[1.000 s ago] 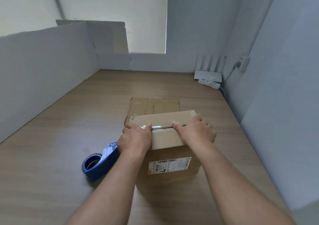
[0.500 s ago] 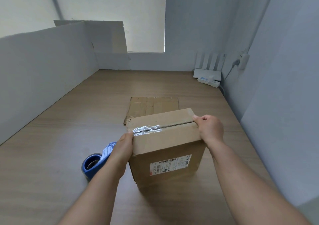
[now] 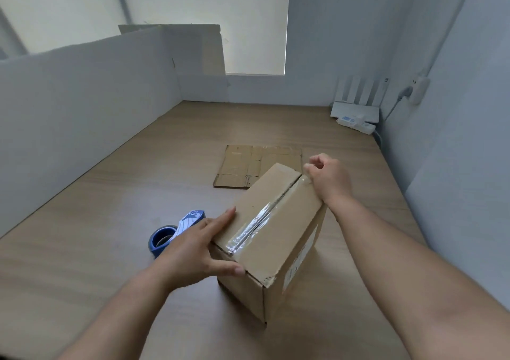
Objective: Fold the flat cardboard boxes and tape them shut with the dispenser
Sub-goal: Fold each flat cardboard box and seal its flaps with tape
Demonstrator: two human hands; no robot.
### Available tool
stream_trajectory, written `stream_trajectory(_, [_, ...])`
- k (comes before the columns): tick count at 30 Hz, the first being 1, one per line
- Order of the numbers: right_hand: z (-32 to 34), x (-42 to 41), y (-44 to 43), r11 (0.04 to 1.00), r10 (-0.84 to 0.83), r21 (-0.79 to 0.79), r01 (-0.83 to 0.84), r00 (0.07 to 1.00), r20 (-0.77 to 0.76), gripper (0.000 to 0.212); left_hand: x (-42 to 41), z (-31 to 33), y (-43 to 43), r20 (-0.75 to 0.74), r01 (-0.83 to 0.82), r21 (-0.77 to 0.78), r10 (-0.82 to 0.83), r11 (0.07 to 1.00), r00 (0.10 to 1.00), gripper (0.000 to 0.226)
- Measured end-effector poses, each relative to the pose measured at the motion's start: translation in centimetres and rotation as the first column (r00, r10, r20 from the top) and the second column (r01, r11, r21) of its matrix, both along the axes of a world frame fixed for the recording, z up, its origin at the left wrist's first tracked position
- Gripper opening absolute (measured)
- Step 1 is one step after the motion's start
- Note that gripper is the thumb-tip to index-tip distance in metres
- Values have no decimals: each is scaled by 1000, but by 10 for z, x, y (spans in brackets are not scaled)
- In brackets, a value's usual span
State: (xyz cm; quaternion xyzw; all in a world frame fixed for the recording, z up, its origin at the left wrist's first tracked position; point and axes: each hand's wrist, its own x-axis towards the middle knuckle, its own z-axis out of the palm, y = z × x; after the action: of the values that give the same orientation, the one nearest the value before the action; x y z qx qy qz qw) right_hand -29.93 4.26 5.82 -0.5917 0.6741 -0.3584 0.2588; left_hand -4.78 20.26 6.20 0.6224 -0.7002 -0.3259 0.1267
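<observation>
A person's left hand (image 3: 193,252), fingers straight, is bracing the near end of 1 cardboard box (image 3: 278,252) on the table (image 3: 82,277), probably steadying it while the right hand (image 3: 328,179), fingers curled, is working the far end of the tape (image 3: 254,227); I cannot tell if it is gripping anything. The dispenser (image 3: 165,235) is lying just left

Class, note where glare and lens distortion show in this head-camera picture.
Head view: glare streaks the clear tape along the top seam of the box; soft backlight comes from the window blind; wide-angle distortion stretches the forearms near the frame's bottom.
</observation>
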Motion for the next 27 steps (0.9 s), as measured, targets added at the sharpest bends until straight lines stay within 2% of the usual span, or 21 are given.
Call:
stream_trajectory(2, [-1,15,4,985,-166,39,166,986,9,46,-16,0,11,173,-62,-101,79,993,982,112])
stream_trajectory(4, [-1,28,10,973,-188,145,181,981,37,62,-33,-7,21,252,-138,-193,185,971,950,123])
stream_trajectory(5, [-2,34,14,969,-161,195,150,986,41,68,-41,-10,23,256,-174,-223,230,959,939,127])
stream_trajectory(7, [-3,40,28,964,-77,257,70,997,18,81,-56,-13,23,238,-251,-250,311,935,920,121])
stream_trajectory(11, [-4,38,69,952,119,280,-123,992,30,91,-81,-13,9,299,-329,-268,403,905,865,111])
stream_trajectory(15, [-5,14,109,922,227,294,-253,966,121,101,-84,-10,-6,328,-287,-243,357,927,875,105])
stream_trajectory(20, [-1,-1,127,936,213,261,-235,971,110,118,-69,-6,-16,279,-85,-229,149,970,949,85])
stream_trajectory(27, [1,4,125,930,209,286,-231,972,107,119,-65,-4,-18,340,-29,-296,133,955,931,83])
